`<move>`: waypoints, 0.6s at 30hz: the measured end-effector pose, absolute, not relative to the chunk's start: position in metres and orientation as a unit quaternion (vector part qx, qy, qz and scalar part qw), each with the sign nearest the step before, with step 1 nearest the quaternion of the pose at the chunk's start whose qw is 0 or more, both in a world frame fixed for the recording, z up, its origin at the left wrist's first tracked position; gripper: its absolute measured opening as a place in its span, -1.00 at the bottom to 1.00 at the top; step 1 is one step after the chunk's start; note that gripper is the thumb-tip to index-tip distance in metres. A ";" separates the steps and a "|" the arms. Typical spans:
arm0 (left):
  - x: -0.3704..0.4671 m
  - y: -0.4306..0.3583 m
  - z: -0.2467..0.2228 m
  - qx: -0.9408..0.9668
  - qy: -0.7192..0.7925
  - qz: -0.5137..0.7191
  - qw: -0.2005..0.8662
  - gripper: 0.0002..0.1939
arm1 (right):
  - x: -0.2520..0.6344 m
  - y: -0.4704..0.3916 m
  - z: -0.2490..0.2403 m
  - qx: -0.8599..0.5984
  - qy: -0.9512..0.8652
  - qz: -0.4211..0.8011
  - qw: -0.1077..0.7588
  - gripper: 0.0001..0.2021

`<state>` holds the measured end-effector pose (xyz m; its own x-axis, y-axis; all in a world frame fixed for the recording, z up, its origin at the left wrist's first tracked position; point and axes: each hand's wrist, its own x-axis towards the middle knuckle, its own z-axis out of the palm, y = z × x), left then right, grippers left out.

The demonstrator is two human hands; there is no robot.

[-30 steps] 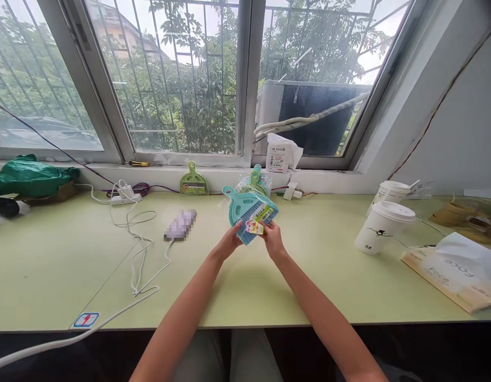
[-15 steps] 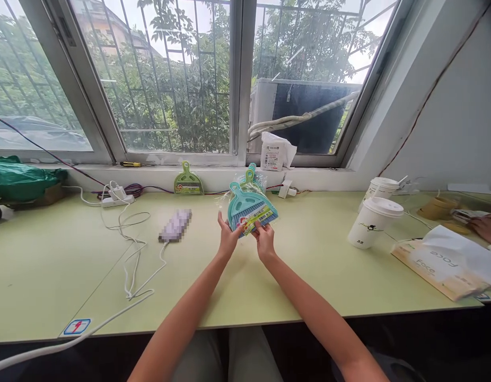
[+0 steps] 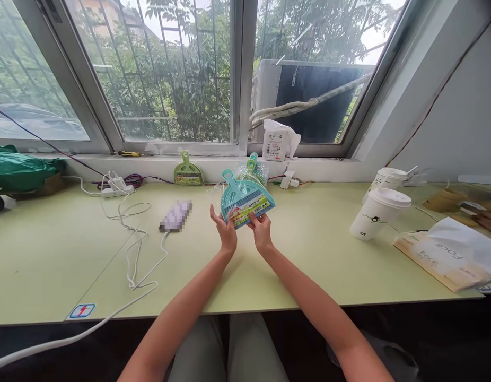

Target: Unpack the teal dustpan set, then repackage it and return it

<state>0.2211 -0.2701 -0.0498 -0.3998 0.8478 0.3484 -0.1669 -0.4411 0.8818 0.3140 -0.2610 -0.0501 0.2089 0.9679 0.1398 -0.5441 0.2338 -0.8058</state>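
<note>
A teal dustpan-and-brush set (image 3: 245,195) in crinkled clear wrap is held up over the table, its handle tilted to the upper left. A printed label with yellow and green crosses its front. My left hand (image 3: 226,233) grips the lower left edge, one finger sticking out to the side. My right hand (image 3: 262,233) pinches the bottom edge near the middle, thumb on the label and fingers behind. Just beyond it, more dustpans (image 3: 252,162) in green and teal lean at the sill, partly hidden. Farther left, a green dustpan set (image 3: 189,172) stands against the wall.
A pixelated item (image 3: 176,216) with a white cable lies left of my hands, near a power strip (image 3: 117,190). Lidded paper cups (image 3: 379,213) and a tissue pack (image 3: 444,254) are at the right. Another person's hand (image 3: 488,215) shows at the right edge.
My view has dipped a little, so the scene sits higher. The held set's handle has swung slightly left, and my left hand has turned more upright. Both hands keep their grip.
</note>
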 end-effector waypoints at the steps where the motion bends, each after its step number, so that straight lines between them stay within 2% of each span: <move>1: 0.221 -0.271 -0.050 0.432 0.400 0.732 0.342 -0.13 | 0.315 -0.261 -0.050 -0.316 -0.336 0.531 0.711 -0.59; 7: 0.227 -0.273 -0.050 0.478 0.391 0.687 0.383 0.08 | 0.322 -0.256 -0.051 -0.331 -0.317 0.510 0.728 -0.62; 18: 0.229 -0.272 -0.055 0.442 0.411 0.725 0.333 -0.15 | 0.318 -0.257 -0.049 -0.318 -0.322 0.549 0.702 -0.62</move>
